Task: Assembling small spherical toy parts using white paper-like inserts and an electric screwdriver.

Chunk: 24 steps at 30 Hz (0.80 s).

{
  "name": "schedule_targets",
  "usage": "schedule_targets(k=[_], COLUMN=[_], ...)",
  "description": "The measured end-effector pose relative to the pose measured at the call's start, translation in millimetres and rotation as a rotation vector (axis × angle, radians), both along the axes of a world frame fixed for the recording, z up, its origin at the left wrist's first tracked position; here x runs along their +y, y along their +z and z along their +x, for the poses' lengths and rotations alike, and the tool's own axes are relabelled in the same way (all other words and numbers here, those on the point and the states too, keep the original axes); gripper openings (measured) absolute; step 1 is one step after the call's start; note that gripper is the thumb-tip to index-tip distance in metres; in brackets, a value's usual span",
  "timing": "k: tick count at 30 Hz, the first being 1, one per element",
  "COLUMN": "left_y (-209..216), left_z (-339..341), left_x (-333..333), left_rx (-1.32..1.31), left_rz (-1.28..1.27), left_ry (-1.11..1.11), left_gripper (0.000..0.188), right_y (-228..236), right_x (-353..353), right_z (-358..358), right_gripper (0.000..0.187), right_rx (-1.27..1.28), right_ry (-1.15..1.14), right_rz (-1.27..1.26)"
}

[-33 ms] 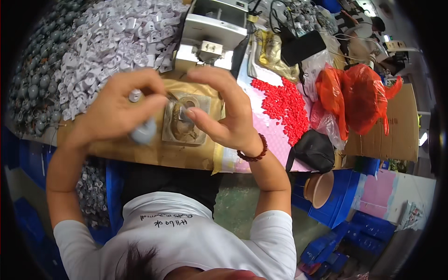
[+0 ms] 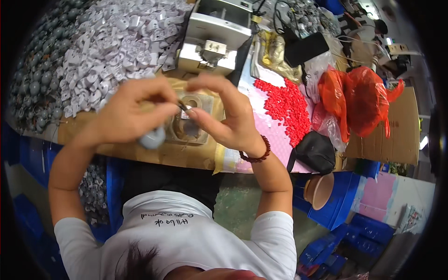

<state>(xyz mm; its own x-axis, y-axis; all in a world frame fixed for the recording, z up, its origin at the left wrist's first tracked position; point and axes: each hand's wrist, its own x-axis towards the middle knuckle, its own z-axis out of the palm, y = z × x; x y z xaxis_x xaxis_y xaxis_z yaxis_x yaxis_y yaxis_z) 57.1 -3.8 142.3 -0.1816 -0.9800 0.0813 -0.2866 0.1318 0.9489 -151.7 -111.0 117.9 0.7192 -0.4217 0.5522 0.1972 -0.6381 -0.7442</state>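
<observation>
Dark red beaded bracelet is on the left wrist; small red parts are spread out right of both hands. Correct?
No, wrong wrist: the head view shows the dark red beaded bracelet on the right wrist, below the right hand. The small red parts are indeed spread out right of both hands.

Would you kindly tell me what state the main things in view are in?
Left hand: fingertips together, seemingly on a thin dark piece.
Right hand: curved, thumb and index finger apart.
Grey round part: blurred; whether held is unclear.
White parts: heaped loose.
Red pieces: spread loose.
Red plastic bag: bulging.
Bracelet: worn.
</observation>
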Motion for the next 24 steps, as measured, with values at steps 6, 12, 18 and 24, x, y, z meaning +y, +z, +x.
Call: schedule_targets(k=[6, 12, 18, 24], left_y=[-63, -96, -99, -115], left_z=[-39, -46, -37, -48], left_x=[12, 41, 53, 49], left_rx=[0.786, 1.035, 0.129, -0.461], left_rz=[0.628, 0.93, 0.328, -0.173], left_ry=[0.014, 0.012, 0.162, 0.269], left_gripper=[0.016, 0.023, 0.034, 0.035], right_y=[-36, -69, -75, -98], right_x=[22, 26, 20, 10], right_z=[-24, -36, -21, -7], right_gripper=[0.031, 0.024, 0.024, 0.038], right_rx=[0.175, 0.442, 0.449, 0.398], right_ry=[0.281, 0.038, -0.116, -0.132], right_rz=[1.054, 1.049, -0.096, -0.493])
